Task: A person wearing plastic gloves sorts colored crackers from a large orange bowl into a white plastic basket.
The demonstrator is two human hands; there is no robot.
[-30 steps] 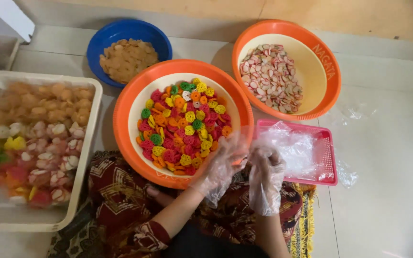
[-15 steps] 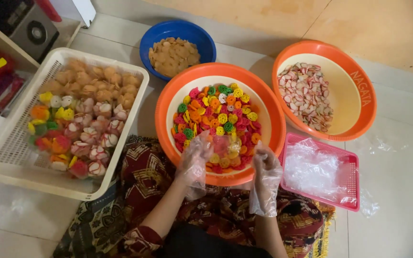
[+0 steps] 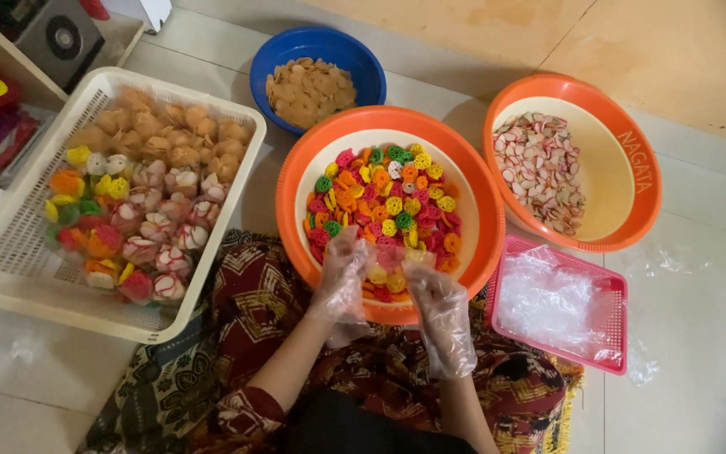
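A: Pale tiled floor [image 3: 699,336], a patterned cloth [image 3: 237,294] and 3 bowls. Where are the hands?

B: The left hand [image 3: 342,273] and right hand [image 3: 439,307], gloved, pinch a small clear bag [image 3: 388,265] over the near rim of the middle orange bowl [image 3: 472,202] of coloured crackers [image 3: 380,202].

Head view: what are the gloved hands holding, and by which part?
Left hand and right hand hold a small clear plastic bag by its open top edges, over the orange bowl of coloured crackers.

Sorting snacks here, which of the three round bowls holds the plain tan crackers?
The blue bowl at the top; both orange bowls hold coloured pieces.
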